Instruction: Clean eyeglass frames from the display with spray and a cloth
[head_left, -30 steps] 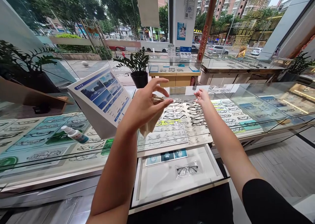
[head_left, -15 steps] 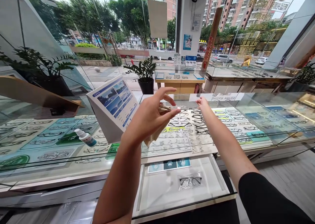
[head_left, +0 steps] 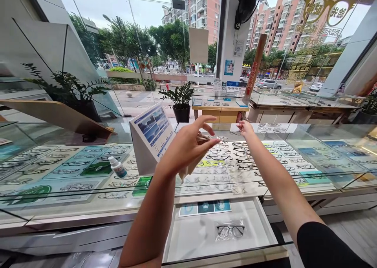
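My left hand [head_left: 191,142] is raised over the glass display counter, with thumb and forefinger apart. Its other fingers are curled round a beige cloth [head_left: 193,164], whose folded end hangs below the palm. My right hand [head_left: 245,128] is stretched out further over the counter top, its fingertips pinched together. What sits between them is too small to make out. Under the glass, rows of eyeglasses [head_left: 219,157] lie below and between both hands. In the open drawer [head_left: 203,244] nearest me, a pair of glasses [head_left: 230,231] with dark frames lies in a clear plastic bag.
A white standing calendar card [head_left: 150,138] is left of my left hand. Further left, a small white spray bottle [head_left: 118,168] stands on the glass. A wooden-edged stand [head_left: 59,117] is at far left. Potted plants [head_left: 178,99] and another counter stand by the window.
The view has tilted up and shifted, so everything sits lower and a little further right. Both hands keep nearly the same pose over the counter; the cloth stays in my left hand.
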`<state>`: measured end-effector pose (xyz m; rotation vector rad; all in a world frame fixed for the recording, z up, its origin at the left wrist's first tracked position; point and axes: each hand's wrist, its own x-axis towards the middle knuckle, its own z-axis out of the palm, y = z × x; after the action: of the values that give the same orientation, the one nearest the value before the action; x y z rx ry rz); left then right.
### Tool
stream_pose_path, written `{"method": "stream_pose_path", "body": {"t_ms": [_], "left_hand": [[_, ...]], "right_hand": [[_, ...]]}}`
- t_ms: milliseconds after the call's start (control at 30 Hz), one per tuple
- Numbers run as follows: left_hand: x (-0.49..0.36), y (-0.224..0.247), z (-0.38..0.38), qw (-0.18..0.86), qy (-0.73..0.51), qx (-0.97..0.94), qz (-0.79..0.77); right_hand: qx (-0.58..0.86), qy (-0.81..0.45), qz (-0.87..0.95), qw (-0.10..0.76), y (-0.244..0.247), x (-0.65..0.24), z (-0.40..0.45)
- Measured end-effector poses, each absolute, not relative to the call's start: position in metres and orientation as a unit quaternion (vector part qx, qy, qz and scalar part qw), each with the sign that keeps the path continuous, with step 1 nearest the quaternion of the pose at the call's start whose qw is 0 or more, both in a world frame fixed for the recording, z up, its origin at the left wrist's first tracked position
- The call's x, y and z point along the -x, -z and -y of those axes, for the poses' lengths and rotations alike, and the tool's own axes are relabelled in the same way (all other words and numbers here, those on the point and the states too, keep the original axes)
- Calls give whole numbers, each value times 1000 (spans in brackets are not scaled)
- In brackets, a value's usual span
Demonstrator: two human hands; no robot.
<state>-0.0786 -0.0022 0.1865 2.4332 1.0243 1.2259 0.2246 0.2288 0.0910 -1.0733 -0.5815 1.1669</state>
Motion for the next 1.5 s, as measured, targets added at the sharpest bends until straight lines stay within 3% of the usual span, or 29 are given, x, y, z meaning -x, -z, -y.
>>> {"method": "stream_pose_path", "body": {"t_ms": [333,567,733,1067,1500], "left_hand": [[87,-188,2,120,-411,-826,-366],[88,-185,-3,138,-303,-825,-457],[81,-183,-8,210,-229,-822,-477],[69,-169,-28,451,-324,-794,-248],[59,-168,-24,538,-420,-688,-246]], "right_hand": [[349,-528,360,685,-159,-194,-114],[239,-547,599,534,-172,-161,-29],[202,-544,636,508,-180,-153,5],[103,-574,621,523,-177,-147,15],[58,-574,628,522,-178,-147,20]]}}
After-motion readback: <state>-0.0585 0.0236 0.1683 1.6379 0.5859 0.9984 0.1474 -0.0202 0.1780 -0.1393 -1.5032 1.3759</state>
